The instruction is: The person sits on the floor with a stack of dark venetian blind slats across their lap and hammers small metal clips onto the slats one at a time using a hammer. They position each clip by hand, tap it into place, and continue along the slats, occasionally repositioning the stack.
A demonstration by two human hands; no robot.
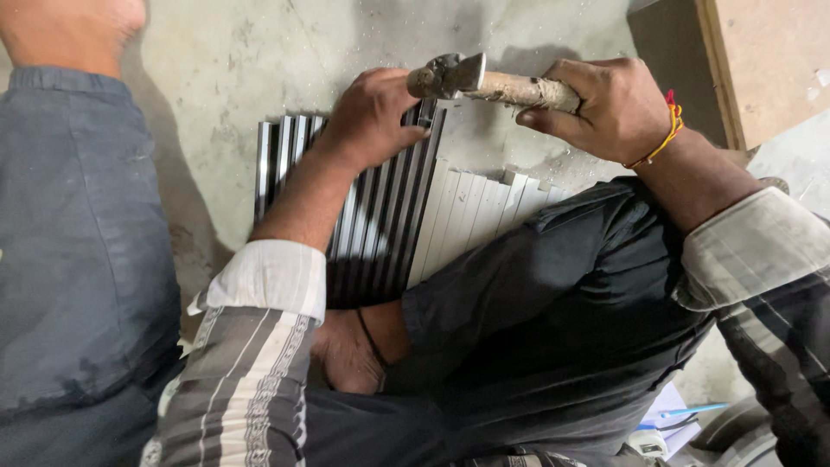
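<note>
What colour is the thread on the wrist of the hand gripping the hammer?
Yellow and red thread on the right hand; head view.

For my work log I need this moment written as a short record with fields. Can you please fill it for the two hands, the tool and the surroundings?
Left hand: left hand presses down on the metal strips
Right hand: right hand grips the hammer by its wooden handle
Hammer head: over the top edge of the strips, beside the left fingers
Strips: ribbed, side by side, dark and pale ones
Surface: concrete floor
Nearby: wooden board at upper right
</note>
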